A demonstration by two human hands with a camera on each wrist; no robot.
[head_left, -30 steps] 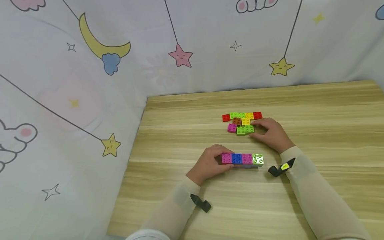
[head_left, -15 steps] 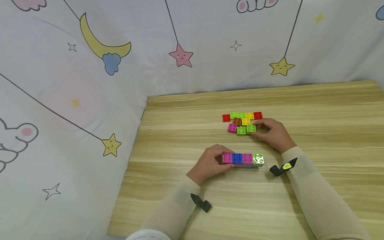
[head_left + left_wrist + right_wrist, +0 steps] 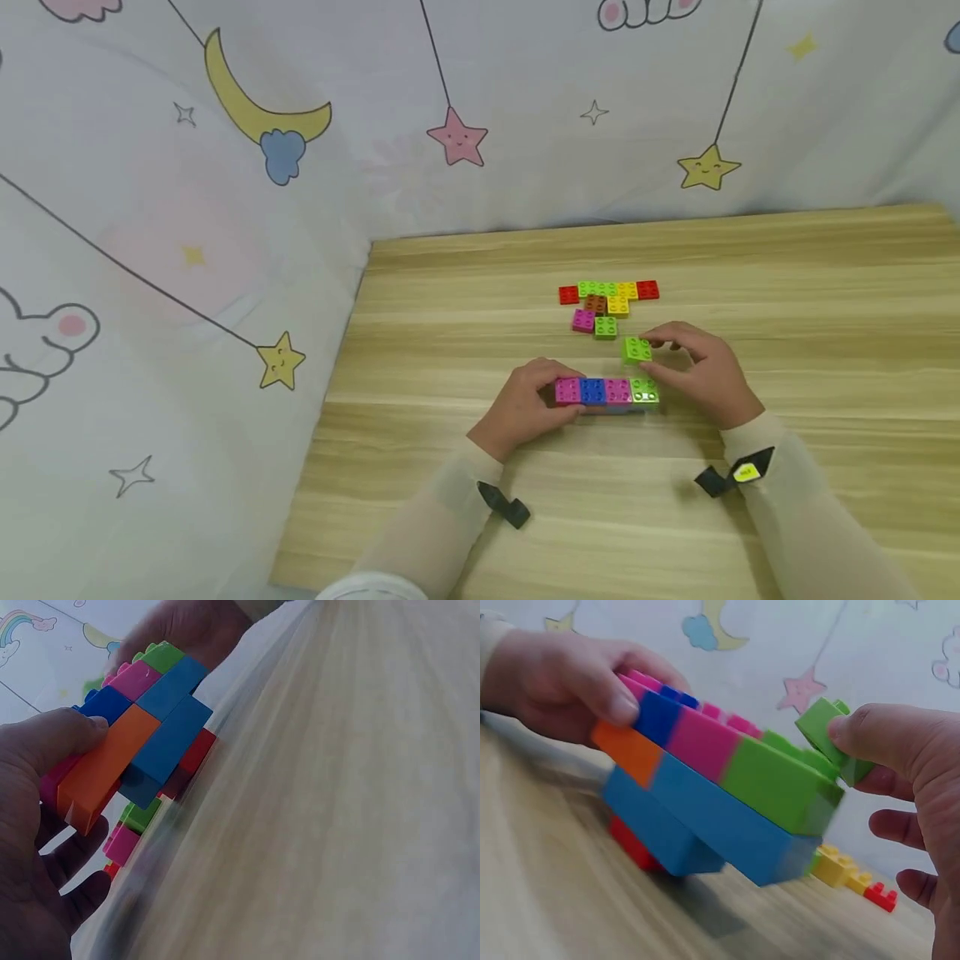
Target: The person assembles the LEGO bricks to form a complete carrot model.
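Observation:
In the head view my left hand [image 3: 525, 408] grips the left end of a stacked toy brick structure [image 3: 606, 391]. Pink, blue, pink and green bricks line its top; the right wrist view shows an orange brick [image 3: 630, 754] and long blue bricks [image 3: 720, 817] beneath, with a red brick [image 3: 634, 844] at the bottom. Between thumb and fingers, my right hand [image 3: 708, 379] pinches a small light green brick [image 3: 637, 350]. That brick is tilted in the right wrist view, close by the structure's green end, studs showing.
Several loose bricks lie farther back on the wooden table [image 3: 450, 333]: a back row with red ends [image 3: 647, 290], a brown brick [image 3: 596, 303], a yellow brick [image 3: 618, 306], a pink brick [image 3: 583, 321] and a green brick [image 3: 605, 327]. A printed curtain [image 3: 525, 183] hangs behind the table.
My right hand has pulled the light green brick away from the loose group and brought it toward me, near the structure's right end. My left hand keeps its grip in about the same place.

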